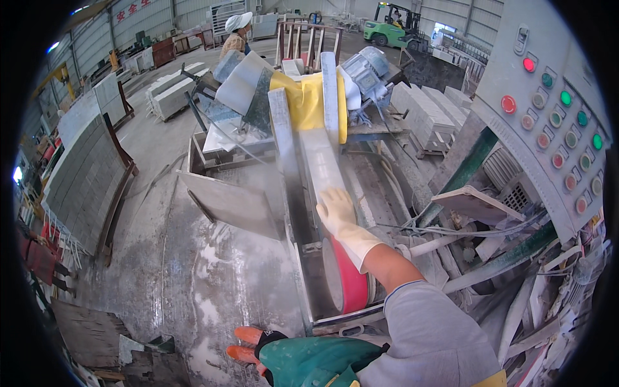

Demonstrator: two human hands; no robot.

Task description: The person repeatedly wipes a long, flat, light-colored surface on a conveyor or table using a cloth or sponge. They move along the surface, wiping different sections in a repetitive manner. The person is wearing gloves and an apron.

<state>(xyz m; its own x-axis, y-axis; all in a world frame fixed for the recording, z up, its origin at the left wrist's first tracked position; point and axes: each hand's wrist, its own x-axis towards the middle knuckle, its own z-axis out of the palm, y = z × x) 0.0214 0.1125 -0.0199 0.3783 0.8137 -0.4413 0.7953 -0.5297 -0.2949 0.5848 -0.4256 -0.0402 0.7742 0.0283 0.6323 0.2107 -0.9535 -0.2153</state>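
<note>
Head view: right hand (336,213), in a pale yellowish rubber glove, reaching forward with arm nearly straight, grey sleeve pushed up past a bare forearm. Fingers released and spread flat, palm pressing down on the near end of the stone strip (322,169), gripping nothing. Strip lying lengthwise along the middle of the saw bed (303,258), running away toward the yellow blade guard (308,98) at the bed's far end; long, narrow, pale grey, dusted white (edges blurred by spray or dust). A red roller (349,282) sitting at the bed's near edge, just under the wrist.

Left hand (250,345) hanging low beside the bed's near left corner, in an orange glove under a green cuff; fingers loosely extended, holding nothing, hovering over the wet floor.

Leaning against the bed's left edge, a flat grey slab (229,203). Standing off the right edge, a grey control panel (548,109) studded with red and green round buttons, broken offcuts (509,284) piled below it. Farther back, a stacked rack of stone tiles (84,174), another person in a white cap (237,32), and a green forklift (390,26).
</note>
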